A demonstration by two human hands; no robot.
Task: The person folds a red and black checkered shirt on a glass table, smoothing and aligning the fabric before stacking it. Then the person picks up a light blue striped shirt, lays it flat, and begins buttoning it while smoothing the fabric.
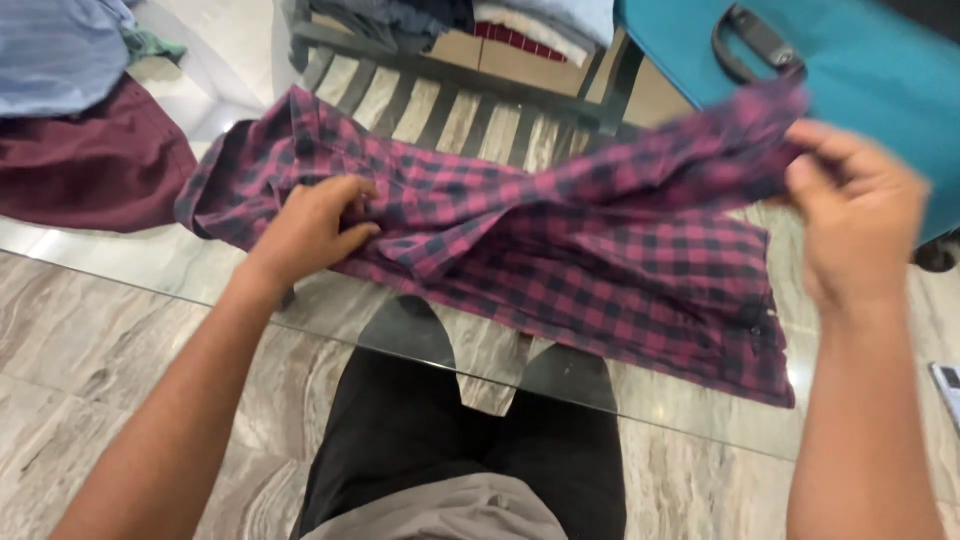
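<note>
A pink and dark checked shirt [590, 250] lies spread across a glass table [150, 262], partly lifted on its right side. My left hand [310, 228] rests on the shirt's left part, fingers pinching the fabric near the collar area. Raised at the right, my right hand [858, 215] grips the shirt's edge and holds it up off the glass. The shirt's lower right corner hangs over the table's near edge.
A maroon garment [95, 165] and a light blue garment [55, 50] lie at the table's far left. A teal suitcase [870, 70] with a black handle stands at the upper right. A slatted bench [450, 95] with folded clothes sits beyond. My legs show below.
</note>
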